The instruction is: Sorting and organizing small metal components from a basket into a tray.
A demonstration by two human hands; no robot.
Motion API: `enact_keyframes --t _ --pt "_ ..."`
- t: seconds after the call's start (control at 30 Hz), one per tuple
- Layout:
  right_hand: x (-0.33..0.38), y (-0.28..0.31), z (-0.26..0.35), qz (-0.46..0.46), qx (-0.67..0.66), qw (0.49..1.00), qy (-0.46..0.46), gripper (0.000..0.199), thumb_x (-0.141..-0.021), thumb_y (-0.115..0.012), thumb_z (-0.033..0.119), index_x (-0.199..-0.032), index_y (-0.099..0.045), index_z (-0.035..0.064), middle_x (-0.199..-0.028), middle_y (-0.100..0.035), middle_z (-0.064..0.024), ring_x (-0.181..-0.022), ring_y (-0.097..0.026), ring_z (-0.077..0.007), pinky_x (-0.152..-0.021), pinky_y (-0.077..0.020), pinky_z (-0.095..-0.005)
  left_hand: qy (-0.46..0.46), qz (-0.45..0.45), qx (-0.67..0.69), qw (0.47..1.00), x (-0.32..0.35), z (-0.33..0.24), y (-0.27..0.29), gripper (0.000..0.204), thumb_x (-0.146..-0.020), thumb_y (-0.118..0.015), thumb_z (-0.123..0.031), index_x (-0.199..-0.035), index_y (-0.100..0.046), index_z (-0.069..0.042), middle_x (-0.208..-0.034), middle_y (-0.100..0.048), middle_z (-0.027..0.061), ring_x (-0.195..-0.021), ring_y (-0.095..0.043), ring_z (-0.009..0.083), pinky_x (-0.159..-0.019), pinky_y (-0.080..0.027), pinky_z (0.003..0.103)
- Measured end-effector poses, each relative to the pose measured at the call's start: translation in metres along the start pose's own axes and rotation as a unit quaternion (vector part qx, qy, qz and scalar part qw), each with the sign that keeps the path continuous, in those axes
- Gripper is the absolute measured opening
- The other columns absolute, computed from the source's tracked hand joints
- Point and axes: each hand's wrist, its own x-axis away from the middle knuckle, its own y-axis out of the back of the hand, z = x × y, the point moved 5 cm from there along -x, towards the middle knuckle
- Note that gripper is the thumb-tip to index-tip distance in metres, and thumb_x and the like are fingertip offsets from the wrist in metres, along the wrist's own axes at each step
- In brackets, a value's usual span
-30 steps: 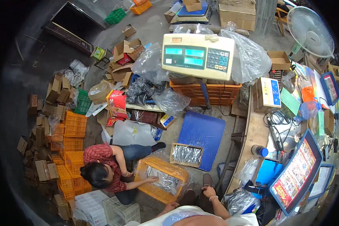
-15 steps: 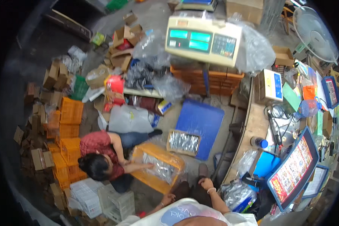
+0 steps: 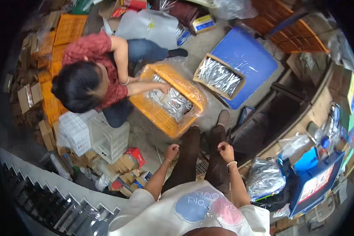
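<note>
My left hand [image 3: 172,152] hangs beside my left thigh with its fingers curled in; nothing shows in it. Over my right thigh is my right hand [image 3: 225,152], a beaded bracelet on its wrist, fingers bent together and no object visible. In front of my feet lies an orange plastic crate [image 3: 167,125] lined with clear plastic, holding shiny silver metal pieces [image 3: 172,103]. A person in a red top [image 3: 91,49] crouches on its left and has a hand [image 3: 165,88] among those pieces. Right of the crate, a cardboard box [image 3: 243,87] full of thin silver pieces rests on a blue board [image 3: 259,59].
A workbench [image 3: 303,118] curves along the right, with a plastic bag of goods [image 3: 265,179] and a blue-framed panel [image 3: 318,183]. White plastic baskets [image 3: 76,131] and cartons [image 3: 128,169] stand at the left. Orange crates [image 3: 69,29] are stacked behind the person.
The view has tilted down and swung, so the scale and fan have left it. My hands stay near my thighs. The other person's hand remains in the crate.
</note>
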Motion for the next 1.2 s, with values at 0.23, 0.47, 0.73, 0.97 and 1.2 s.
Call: enact_keyframes --t 0.23,0.47,0.73,0.97,1.2 --pt "-0.085 -0.101 0.006 -0.075 0.019 0.991 0.112 0.016 -0.074 -0.054 -0.005 -0.086 -0.061 0.0022 -0.083 -0.062 -0.0155 -0.076 -0.061 -0.0309 -0.068 -0.0481 -0.0357 0.031 -0.113 0.001 0.993 -0.119 0.08 -0.026 0.018 -0.085 -0.052 -0.017 -0.096 -0.061 -0.006 -0.083 -0.062 0.0174 -0.081 -0.061 0.0343 -0.069 -0.047 0.039" --pt "-0.168 -0.164 0.06 -0.053 -0.028 0.978 0.202 0.028 -0.075 -0.048 -0.011 -0.097 -0.06 0.0009 -0.079 -0.059 -0.0131 -0.07 -0.06 -0.0241 -0.067 -0.047 -0.031 -0.071 -0.174 -0.009 0.982 -0.185 0.113 -0.058 0.028 -0.091 -0.043 -0.028 -0.096 -0.059 -0.005 -0.08 -0.059 0.0186 -0.076 -0.06 0.0337 -0.067 -0.046 0.038" --pt "-0.186 -0.13 0.119 -0.073 -0.16 0.951 0.256 0.035 -0.073 -0.039 -0.017 -0.093 -0.061 0.0004 -0.074 -0.053 -0.0078 -0.068 -0.055 -0.0153 -0.064 -0.0447 -0.0256 -0.063 -0.173 0.059 0.981 -0.18 0.105 -0.077 0.03 -0.092 -0.042 -0.029 -0.095 -0.06 -0.005 -0.07 -0.06 0.0097 -0.064 -0.062 0.0225 -0.06 -0.046 0.033" --pt "-0.145 -0.112 0.09 -0.164 -0.222 0.912 0.303 0.027 -0.077 -0.043 -0.013 -0.093 -0.062 -0.0029 -0.079 -0.058 -0.0054 -0.07 -0.054 -0.0102 -0.066 -0.0449 -0.0218 -0.19 -0.174 0.03 0.966 -0.177 0.133 -0.085 0.029 -0.092 -0.043 -0.03 -0.092 -0.059 -0.006 -0.073 -0.06 0.017 -0.067 -0.06 0.0334 -0.06 -0.045 0.039" --pt "-0.137 -0.106 0.07 -0.173 -0.195 0.913 0.313 0.028 -0.08 -0.041 -0.012 -0.096 -0.062 -0.002 -0.077 -0.053 -0.0025 -0.069 -0.051 -0.007 -0.064 -0.0438 -0.0195 -0.22 -0.145 0.107 0.959 -0.194 0.111 -0.079 0.03 -0.092 -0.044 -0.028 -0.094 -0.06 -0.004 -0.077 -0.062 0.0156 -0.071 -0.061 0.028 -0.063 -0.045 0.036"
